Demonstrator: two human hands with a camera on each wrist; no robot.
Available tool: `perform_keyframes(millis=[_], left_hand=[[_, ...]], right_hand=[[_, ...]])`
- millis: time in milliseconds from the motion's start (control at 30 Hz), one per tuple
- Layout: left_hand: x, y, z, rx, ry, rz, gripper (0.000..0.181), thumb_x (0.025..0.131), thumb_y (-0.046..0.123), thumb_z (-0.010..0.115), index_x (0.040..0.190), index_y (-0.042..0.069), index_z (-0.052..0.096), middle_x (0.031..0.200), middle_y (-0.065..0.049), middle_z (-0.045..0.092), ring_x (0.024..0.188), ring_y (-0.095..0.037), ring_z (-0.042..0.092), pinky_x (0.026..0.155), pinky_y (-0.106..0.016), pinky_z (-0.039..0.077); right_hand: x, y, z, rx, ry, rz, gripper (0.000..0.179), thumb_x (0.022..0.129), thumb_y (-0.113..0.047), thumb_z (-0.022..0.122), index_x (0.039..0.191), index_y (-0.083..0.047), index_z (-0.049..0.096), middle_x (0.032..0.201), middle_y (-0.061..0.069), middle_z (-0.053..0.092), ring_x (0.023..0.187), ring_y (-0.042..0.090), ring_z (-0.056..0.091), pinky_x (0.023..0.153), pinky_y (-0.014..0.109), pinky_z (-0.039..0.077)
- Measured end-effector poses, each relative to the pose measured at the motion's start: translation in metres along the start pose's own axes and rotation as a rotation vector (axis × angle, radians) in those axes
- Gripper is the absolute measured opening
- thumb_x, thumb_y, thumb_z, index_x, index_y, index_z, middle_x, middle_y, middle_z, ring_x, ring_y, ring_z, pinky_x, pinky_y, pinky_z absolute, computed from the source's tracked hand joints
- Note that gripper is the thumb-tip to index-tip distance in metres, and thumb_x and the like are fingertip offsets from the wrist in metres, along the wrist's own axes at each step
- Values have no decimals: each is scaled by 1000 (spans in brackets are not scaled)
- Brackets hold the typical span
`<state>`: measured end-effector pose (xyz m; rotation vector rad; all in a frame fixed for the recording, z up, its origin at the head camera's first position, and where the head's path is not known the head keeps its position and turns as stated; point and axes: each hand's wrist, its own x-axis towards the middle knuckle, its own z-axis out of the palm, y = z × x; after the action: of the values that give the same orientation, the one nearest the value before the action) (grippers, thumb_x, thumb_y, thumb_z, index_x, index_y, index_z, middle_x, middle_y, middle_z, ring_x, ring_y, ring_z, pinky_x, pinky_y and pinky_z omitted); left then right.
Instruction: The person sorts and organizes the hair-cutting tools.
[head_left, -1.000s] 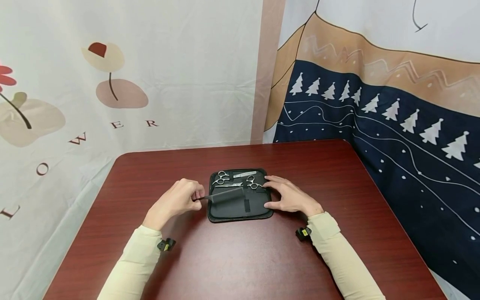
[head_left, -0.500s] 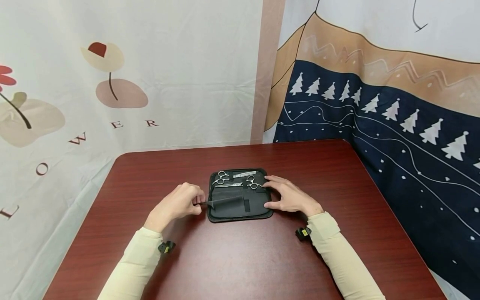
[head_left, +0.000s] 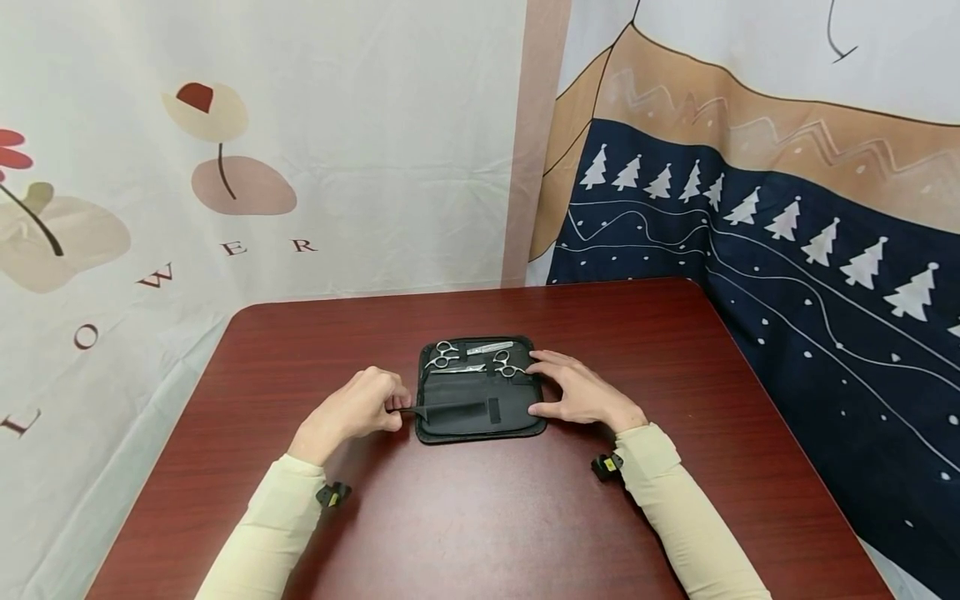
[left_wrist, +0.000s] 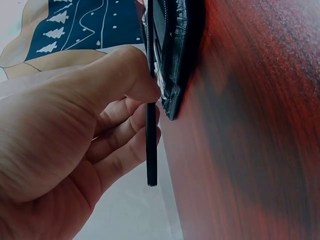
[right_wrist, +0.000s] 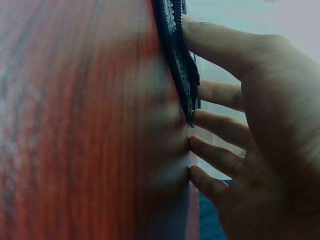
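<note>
In the head view a black zip case [head_left: 517, 427] lies spread on the table, with two pairs of silver scissors, one [head_left: 491, 347] behind the other [head_left: 509, 372], strapped in its far half. My left hand [head_left: 360, 407] pinches the handle of a black comb [head_left: 453, 412] between thumb and fingers. The comb's broad part overlaps the near half of the case, left of a small dark strap [head_left: 493, 411]. The left wrist view shows the handle's end [left_wrist: 151, 155] sticking out below the thumb. My right hand [head_left: 581, 393] rests at the case's right edge, fingers spread.
The reddish-brown wooden table [head_left: 480, 533] extends around the case on all sides. Behind it hangs a pale printed cloth [head_left: 405, 167], and a navy cloth with white trees [head_left: 750, 250] hangs along the right. Both wrists wear small black devices.
My left hand has moved slightly toward me, and the comb has come down from a tilt to lie nearly level over the near half of the case. The right hand has stayed put.
</note>
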<state>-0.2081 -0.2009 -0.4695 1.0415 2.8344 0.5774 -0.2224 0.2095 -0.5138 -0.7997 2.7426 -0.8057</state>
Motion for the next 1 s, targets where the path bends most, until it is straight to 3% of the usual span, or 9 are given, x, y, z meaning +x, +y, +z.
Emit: perform_keyframes(millis=[467,1000], left_hand=[[1,2,-2,-8,-16,51,19,71,-4,81,86,8,84,77,7,70,69,-1,63,65,-20,56],[-1,2,0,-27,-52,22,19,74,-4,84,88,8,86,80,5,75,69,-1,66,66,-19,58]], right_hand=[[0,-1,0,2,5,1,66,98,-41,87,154,-12,68,179,13,47,169,41,41,136,66,39],[1,1,1,3,6,-3,66,97,-41,88,154,-13,68,179,12,47,170,40,40,136,65,38]])
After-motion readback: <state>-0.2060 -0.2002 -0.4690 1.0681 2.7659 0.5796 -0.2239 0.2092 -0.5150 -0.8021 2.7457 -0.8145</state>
